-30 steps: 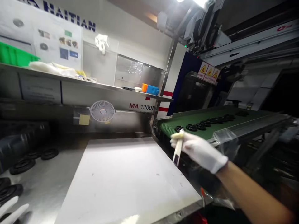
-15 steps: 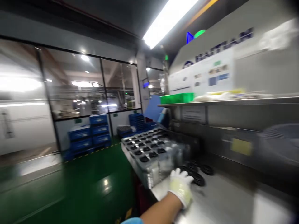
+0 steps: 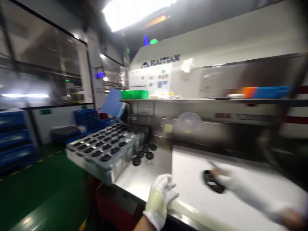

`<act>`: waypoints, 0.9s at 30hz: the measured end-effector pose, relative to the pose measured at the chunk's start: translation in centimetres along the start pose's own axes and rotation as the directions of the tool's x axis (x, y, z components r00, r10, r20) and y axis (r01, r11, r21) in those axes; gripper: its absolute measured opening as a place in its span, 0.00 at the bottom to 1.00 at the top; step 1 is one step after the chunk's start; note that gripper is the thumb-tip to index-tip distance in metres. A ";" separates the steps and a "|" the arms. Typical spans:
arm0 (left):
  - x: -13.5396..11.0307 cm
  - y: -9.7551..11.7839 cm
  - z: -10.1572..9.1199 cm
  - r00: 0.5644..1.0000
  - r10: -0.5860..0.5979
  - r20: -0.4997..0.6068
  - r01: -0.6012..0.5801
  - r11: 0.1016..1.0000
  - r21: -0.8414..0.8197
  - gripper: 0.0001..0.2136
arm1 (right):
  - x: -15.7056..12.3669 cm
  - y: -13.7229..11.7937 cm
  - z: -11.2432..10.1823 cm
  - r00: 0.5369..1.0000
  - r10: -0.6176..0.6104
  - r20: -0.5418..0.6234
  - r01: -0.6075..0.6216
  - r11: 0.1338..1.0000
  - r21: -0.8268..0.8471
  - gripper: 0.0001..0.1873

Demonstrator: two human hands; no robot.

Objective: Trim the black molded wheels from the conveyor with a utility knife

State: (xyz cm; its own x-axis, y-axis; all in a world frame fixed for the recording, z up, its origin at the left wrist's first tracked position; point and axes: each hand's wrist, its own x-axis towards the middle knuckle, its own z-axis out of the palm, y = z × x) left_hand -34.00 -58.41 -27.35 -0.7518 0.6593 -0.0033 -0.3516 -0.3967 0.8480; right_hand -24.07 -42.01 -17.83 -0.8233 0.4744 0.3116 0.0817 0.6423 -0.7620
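My left hand (image 3: 160, 195), in a white glove, hovers at the front edge of the steel table (image 3: 144, 173) with its fingers loosely curled and nothing in them. My right hand (image 3: 237, 184), also gloved and smeared by motion, is over the white board (image 3: 192, 179) and holds a black ring-shaped part (image 3: 211, 182). A few black rings (image 3: 144, 154) lie loose on the steel beside a grey tray (image 3: 103, 150) filled with several black rings.
A steel shelf (image 3: 204, 100) above the table carries a green bin (image 3: 134, 94) and orange and blue blocks (image 3: 264, 92). A small white fan (image 3: 187, 122) is fixed under it. Blue crates (image 3: 14, 134) stand on the green floor at the left.
The view swung left, then partly back right. My right hand, which held a white-handled tool near the green conveyor, now holds a black ring over the white board. My left hand left the tray.
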 end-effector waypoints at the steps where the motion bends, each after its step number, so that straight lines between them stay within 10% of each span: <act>1: -1.1 -0.1 0.8 0.990 -0.103 0.101 0.112 0.990 -0.086 0.18 | -2.1 -0.2 0.5 0.999 0.023 0.048 -0.020 0.998 -0.058 0.05; 4: -4.2 0.3 3.0 0.837 -0.367 0.406 0.508 0.798 -0.323 0.25 | -6.0 -1.3 3.4 0.993 0.056 0.101 -0.035 0.979 -0.203 0.06; 6: -5.9 0.4 4.2 0.790 -0.443 0.424 0.603 0.686 -0.408 0.23 | -7.6 -2.1 4.4 0.996 0.063 0.064 -0.044 0.962 -0.268 0.02; 15: -9.0 -0.9 5.6 0.875 -0.430 0.224 0.483 0.736 -0.474 0.14 | -13.9 -1.1 -2.5 0.997 0.036 0.067 -0.027 0.991 -0.132 0.14; 27: -0.4 -0.9 7.9 0.949 -0.315 -0.027 0.277 0.868 -0.412 0.05 | -9.1 3.9 1.2 0.997 0.080 -0.004 -0.079 0.963 -0.259 0.15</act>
State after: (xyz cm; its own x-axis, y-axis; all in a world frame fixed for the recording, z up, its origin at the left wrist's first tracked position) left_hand -28.98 -53.28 -23.93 -0.6174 0.7333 -0.2849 -0.7433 -0.4251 0.5165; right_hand -16.90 -44.55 -24.26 -0.8117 0.5270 0.2517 0.2892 0.7371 -0.6108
